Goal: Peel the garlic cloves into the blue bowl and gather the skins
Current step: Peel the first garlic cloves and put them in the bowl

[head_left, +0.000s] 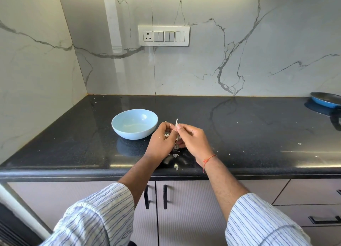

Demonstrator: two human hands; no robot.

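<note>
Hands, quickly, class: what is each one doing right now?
Left hand: fingers curled, holding the garlic clove.
Right hand: pinching a strip of garlic skin on that clove.

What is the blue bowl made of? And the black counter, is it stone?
The bowl looks like smooth plastic or glazed ceramic: even pale blue with a soft sheen; the picture can't settle which. The counter looks like polished stone, perhaps granite: black, finely speckled, and glossy enough to mirror the wall's veins.

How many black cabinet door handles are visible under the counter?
4 black cabinet handles: two vertical, one left and one right of the door gap between the forearms; one horizontal drawer handle lower right; one partly cut off at the right edge. Others may be hidden.
</note>
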